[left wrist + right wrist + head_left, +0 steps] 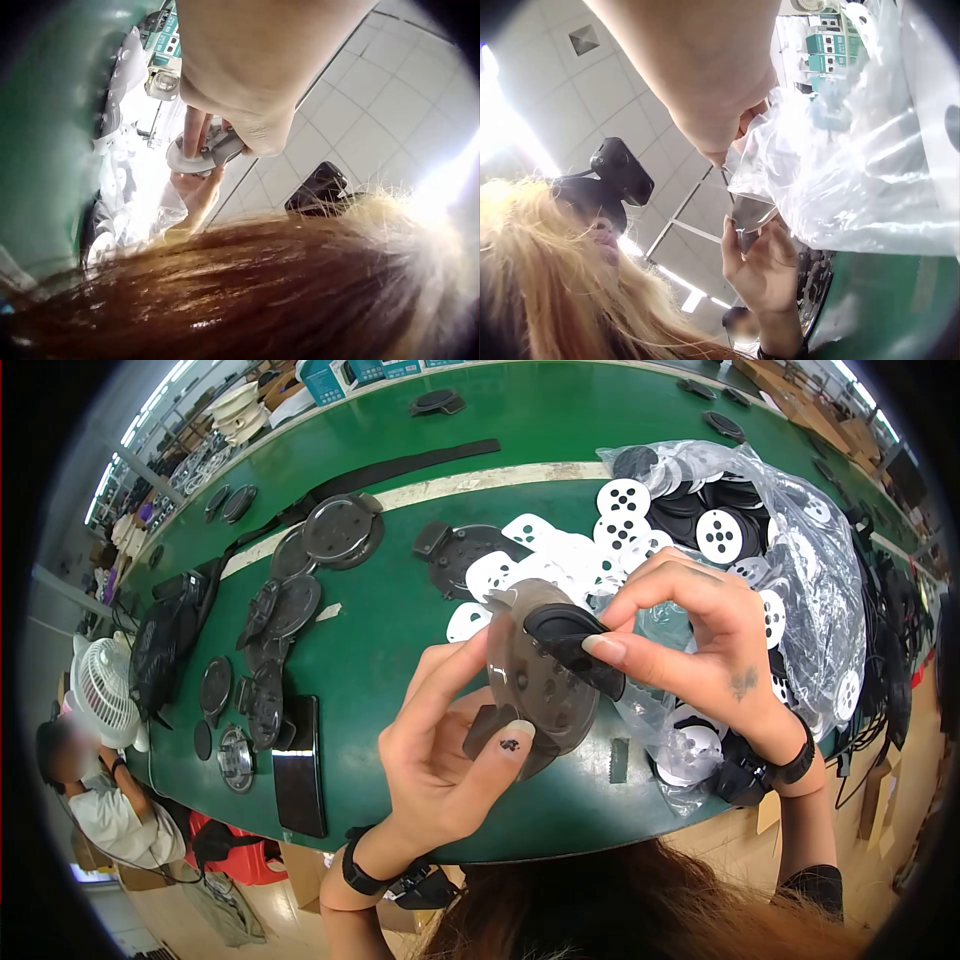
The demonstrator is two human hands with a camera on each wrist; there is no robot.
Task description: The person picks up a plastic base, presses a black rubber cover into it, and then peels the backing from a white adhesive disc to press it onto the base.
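Observation:
My left hand [440, 750] grips a smoky, see-through round plastic housing [535, 685] by its edges, thumb on the near side and fingers at the far side. Between thumb and fingertips, my right hand [705, 630] pinches a black round pad [565, 628]. The pad is tilted and overlaps the housing's upper right face in the head view. From the left wrist, the housing [184, 159] shows as a grey disc between the hands. In the right wrist view a plastic bag [840, 172] covers much of the scene, and the pad is hidden.
White discs with holes [720, 536] and black ones fill a clear bag [820, 630] at the right. More white discs [490, 575] lie loose behind the housing. Similar smoky housings [340, 530], a phone [299, 765] and a black strap [400, 467] lie on the green table [390, 600].

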